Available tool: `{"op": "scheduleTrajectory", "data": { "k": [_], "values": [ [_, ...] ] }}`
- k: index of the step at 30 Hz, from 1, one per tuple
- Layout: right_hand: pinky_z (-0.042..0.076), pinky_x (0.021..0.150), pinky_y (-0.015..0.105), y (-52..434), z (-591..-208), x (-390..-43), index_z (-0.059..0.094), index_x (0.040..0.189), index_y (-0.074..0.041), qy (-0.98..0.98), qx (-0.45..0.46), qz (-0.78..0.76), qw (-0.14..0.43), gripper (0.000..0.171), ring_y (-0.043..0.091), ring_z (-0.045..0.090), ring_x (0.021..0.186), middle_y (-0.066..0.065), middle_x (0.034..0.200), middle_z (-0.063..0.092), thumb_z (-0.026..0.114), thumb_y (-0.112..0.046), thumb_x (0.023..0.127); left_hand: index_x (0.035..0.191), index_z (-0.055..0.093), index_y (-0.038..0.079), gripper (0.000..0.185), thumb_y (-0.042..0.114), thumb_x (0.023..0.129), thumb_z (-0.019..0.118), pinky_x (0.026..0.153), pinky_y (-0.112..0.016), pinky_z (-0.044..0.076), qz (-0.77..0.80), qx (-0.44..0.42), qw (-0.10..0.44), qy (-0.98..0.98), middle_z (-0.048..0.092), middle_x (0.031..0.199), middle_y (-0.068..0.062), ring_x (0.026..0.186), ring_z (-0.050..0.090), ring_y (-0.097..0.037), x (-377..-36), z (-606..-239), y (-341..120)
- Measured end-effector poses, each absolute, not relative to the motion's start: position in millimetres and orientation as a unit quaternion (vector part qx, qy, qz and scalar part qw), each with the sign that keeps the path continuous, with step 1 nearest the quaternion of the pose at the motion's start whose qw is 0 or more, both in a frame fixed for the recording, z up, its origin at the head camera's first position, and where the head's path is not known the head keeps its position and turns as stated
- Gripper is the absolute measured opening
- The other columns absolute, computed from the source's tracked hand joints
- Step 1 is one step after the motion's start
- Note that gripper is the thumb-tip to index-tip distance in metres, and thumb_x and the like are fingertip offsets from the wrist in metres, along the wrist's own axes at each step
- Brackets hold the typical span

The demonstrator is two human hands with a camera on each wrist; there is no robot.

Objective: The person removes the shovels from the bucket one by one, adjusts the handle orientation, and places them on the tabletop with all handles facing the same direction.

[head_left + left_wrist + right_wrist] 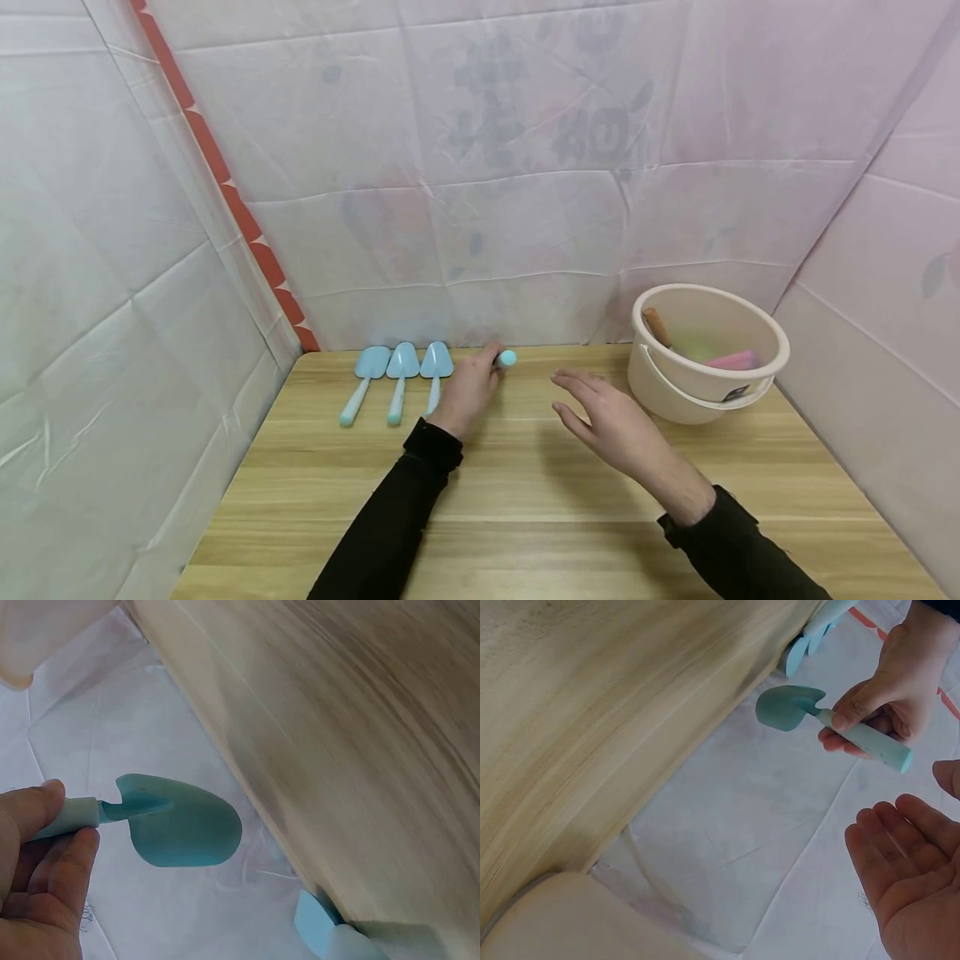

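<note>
Fingers of left hand pinch smooth plastic scoop (rounded blade); right hand flat.

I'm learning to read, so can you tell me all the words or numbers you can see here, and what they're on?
No text can be read.
Bucket: a small dark label on its front, too small and blurred to read.
Wall sheet: only faint cartoon prints, no letters that can be made out.
Blue scoop in the left hand: no writing visible.

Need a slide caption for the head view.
Left hand holds a blue scoop beside three more on the table; right hand open near bucket.
</note>
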State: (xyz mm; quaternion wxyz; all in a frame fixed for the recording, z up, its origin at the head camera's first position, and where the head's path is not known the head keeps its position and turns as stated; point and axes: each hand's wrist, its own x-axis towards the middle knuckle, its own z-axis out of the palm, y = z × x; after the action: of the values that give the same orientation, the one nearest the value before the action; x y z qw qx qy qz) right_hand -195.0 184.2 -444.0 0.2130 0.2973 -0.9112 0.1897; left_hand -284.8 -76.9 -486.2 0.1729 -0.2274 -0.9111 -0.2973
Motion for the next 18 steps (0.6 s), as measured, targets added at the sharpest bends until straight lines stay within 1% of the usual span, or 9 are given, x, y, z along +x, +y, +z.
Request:
{"op": "scheduleTrajectory", "data": {
  "k": [3,5,8,10,12,14,18],
  "values": [
    [0.068,0.113,0.061,186,-445,-194,0.074,0.151,-0.002,-0.915,0.298,0.185,0.198,0.046,0.043,0.078,0.140,0.021,0.153,0.078,0.085,-0.017,0.109,0.128,0.071,0.008,0.014,0.006,0.115,0.075,0.102,-0.045,0.075,-0.297,-0.225,0.174,-0.912,0.088,0.124,-0.017,0.119,0.088,-0.033,-287,-489,-82],
    [0.068,0.114,0.062,186,-446,-193,0.073,0.153,-0.003,-0.917,0.302,0.182,0.185,0.047,0.043,0.077,0.142,0.021,0.156,0.076,0.085,-0.018,0.110,0.125,0.070,0.008,0.012,0.006,0.115,0.076,0.098,-0.046,0.075,-0.297,-0.223,0.176,-0.911,0.088,0.120,-0.017,0.113,0.089,-0.032,-288,-490,-84],
    [0.068,0.114,0.061,186,-447,-192,0.071,0.156,-0.003,-0.918,0.314,0.177,0.167,0.051,0.043,0.076,0.143,0.021,0.160,0.074,0.085,-0.019,0.110,0.120,0.069,0.009,0.010,0.007,0.114,0.076,0.094,-0.046,0.075,-0.301,-0.219,0.177,-0.911,0.087,0.117,-0.016,0.109,0.089,-0.031,-289,-490,-88],
    [0.068,0.115,0.061,185,-448,-192,0.070,0.157,-0.003,-0.917,0.323,0.171,0.158,0.053,0.043,0.076,0.143,0.021,0.161,0.074,0.086,-0.020,0.110,0.119,0.069,0.009,0.008,0.008,0.115,0.076,0.092,-0.045,0.075,-0.301,-0.212,0.174,-0.913,0.086,0.115,-0.015,0.106,0.089,-0.029,-289,-490,-90],
    [0.068,0.115,0.060,185,-449,-191,0.070,0.159,-0.003,-0.917,0.331,0.165,0.151,0.054,0.043,0.076,0.144,0.021,0.161,0.073,0.086,-0.020,0.110,0.119,0.069,0.009,0.007,0.010,0.115,0.075,0.093,-0.045,0.075,-0.303,-0.206,0.172,-0.914,0.086,0.114,-0.014,0.107,0.089,-0.029,-288,-489,-92],
    [0.067,0.116,0.061,185,-450,-191,0.069,0.159,-0.004,-0.916,0.338,0.161,0.145,0.055,0.044,0.076,0.144,0.021,0.161,0.073,0.086,-0.019,0.109,0.119,0.070,0.010,0.007,0.011,0.115,0.075,0.092,-0.046,0.075,-0.307,-0.203,0.171,-0.914,0.086,0.111,-0.014,0.104,0.088,-0.029,-288,-489,-93],
    [0.066,0.117,0.061,185,-452,-191,0.069,0.160,-0.005,-0.915,0.346,0.156,0.140,0.055,0.043,0.076,0.145,0.020,0.162,0.073,0.086,-0.019,0.109,0.119,0.071,0.010,0.007,0.009,0.114,0.077,0.093,-0.046,0.075,-0.309,-0.200,0.175,-0.913,0.087,0.110,-0.014,0.105,0.088,-0.028,-289,-490,-95]
  ]
}}
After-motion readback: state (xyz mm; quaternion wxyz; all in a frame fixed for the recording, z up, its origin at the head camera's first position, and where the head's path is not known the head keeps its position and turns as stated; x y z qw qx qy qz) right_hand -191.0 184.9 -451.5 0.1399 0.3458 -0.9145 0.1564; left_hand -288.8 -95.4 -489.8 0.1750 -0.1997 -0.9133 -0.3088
